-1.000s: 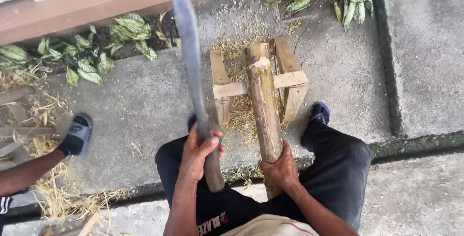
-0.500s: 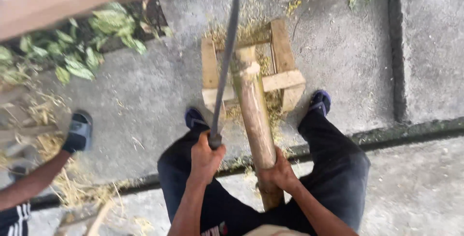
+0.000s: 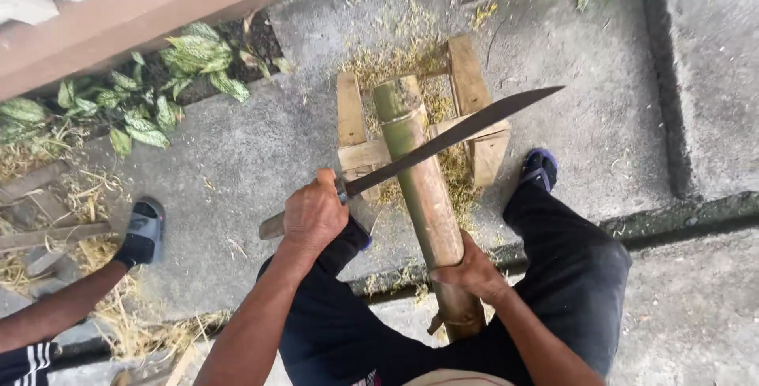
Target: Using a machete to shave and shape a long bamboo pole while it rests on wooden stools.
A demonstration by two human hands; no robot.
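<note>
My left hand (image 3: 313, 213) grips the handle of a long machete (image 3: 458, 130). Its dark blade lies across the upper part of a thick bamboo stalk (image 3: 415, 171) and points to the right. The stalk leans with its greenish top resting on a small wooden frame (image 3: 470, 77) on the concrete. My right hand (image 3: 473, 270) holds the stalk low down, near my lap. My legs in dark trousers straddle the stalk, a blue shoe (image 3: 539, 168) to the right of the frame.
Bamboo shavings (image 3: 395, 58) litter the ground around the frame. Another person's leg (image 3: 55, 312) and sandalled foot (image 3: 141, 232) are at the left among straw. Leafy plants (image 3: 166, 77) grow along a reddish wall at the back. A gutter edge (image 3: 696, 208) runs across on the right.
The machete has swung down from upright to lie across the bamboo, blade pointing right. My left hand came down with it. My right hand stayed on the stalk.
</note>
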